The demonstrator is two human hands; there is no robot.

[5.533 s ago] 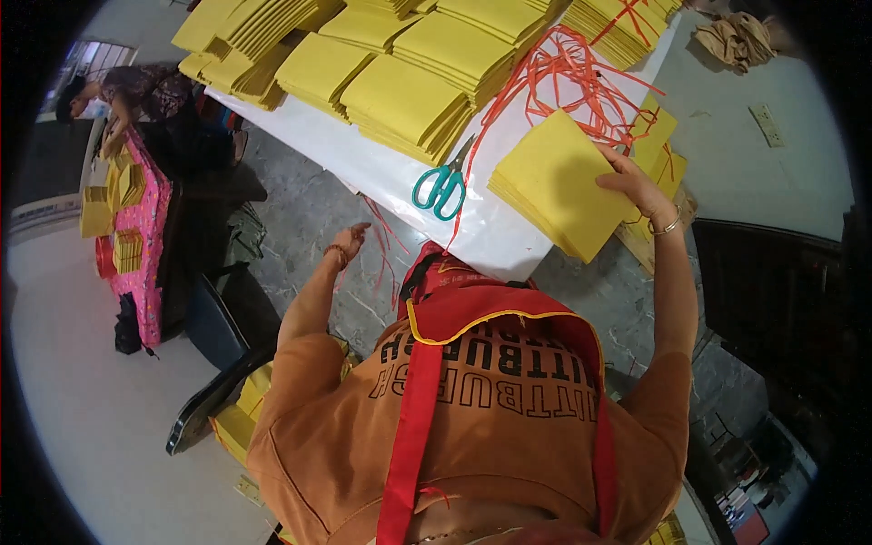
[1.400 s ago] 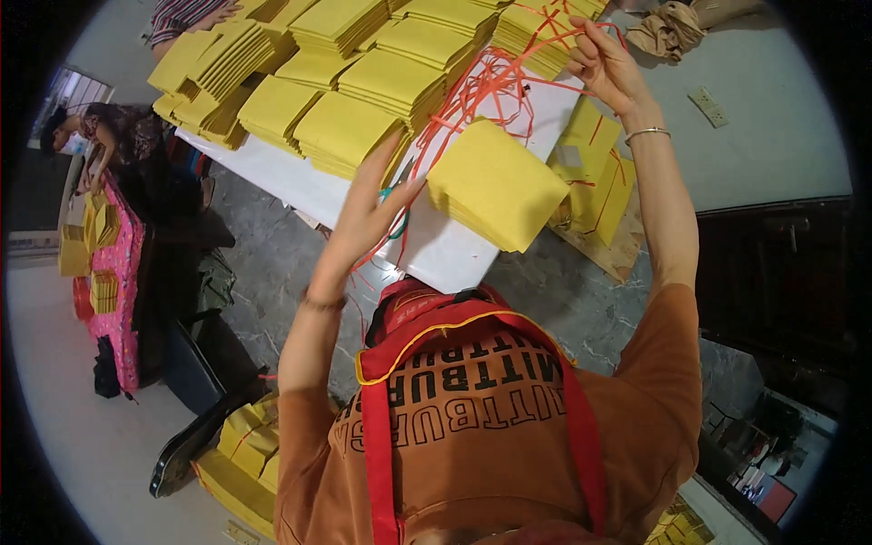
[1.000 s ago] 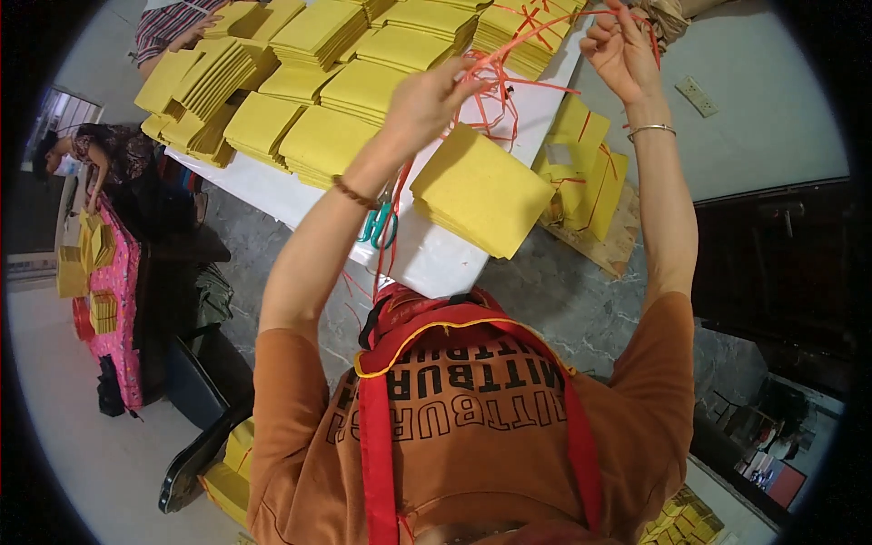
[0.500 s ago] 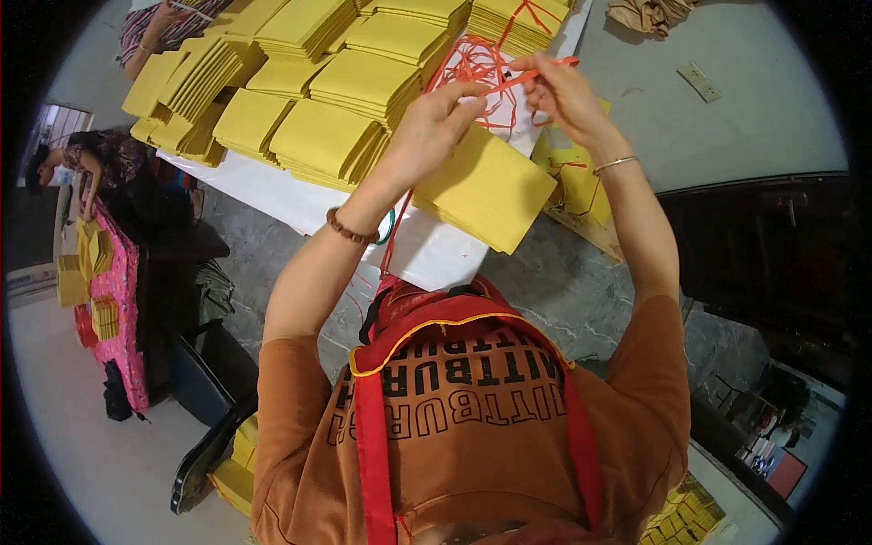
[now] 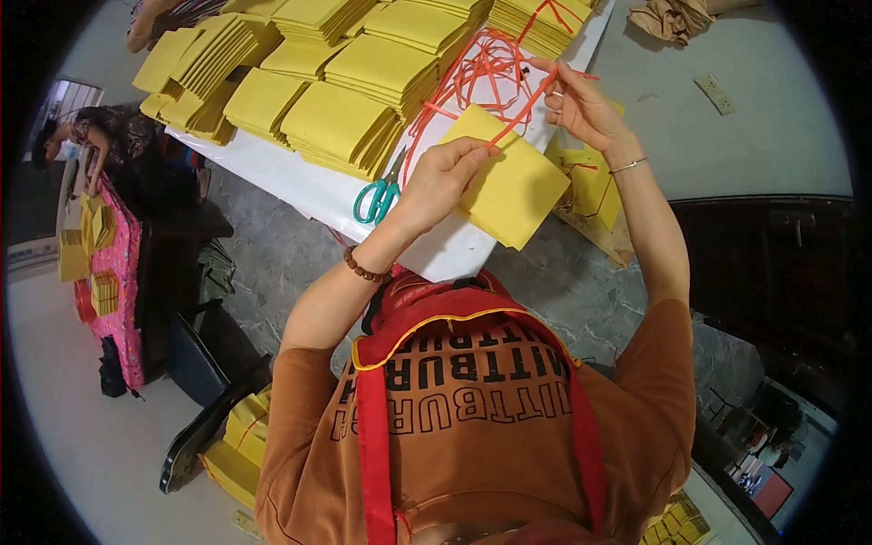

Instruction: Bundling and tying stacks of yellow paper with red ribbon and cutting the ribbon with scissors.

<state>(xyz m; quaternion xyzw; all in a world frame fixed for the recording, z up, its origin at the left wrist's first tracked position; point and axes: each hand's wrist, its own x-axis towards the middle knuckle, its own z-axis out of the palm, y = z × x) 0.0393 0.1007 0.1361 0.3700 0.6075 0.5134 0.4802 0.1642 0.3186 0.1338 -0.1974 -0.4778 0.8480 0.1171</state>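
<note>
A red ribbon (image 5: 529,111) runs between my two hands, over a stack of yellow paper envelopes (image 5: 522,186) at the table's near corner. My left hand (image 5: 447,177) pinches its lower end above the left side of the stack. Farther up, my right hand (image 5: 581,102) pinches the ribbon between thumb and fingers. A loose tangle of red ribbon (image 5: 490,73) lies just beyond the stack. Left of my left wrist rest green-handled scissors (image 5: 377,198), their blades pointing away from me.
Many yellow stacks (image 5: 363,77) cover the far and left parts of the white-topped table (image 5: 272,173). Tied yellow bundles (image 5: 590,182) sit low at right. A black chair (image 5: 213,359) is at left. Another person (image 5: 100,145) works at a pink-covered table (image 5: 127,300).
My left hand has moved toward me and the ribbon now slants down between my hands. The scissors have come into fuller view beside my left wrist.
</note>
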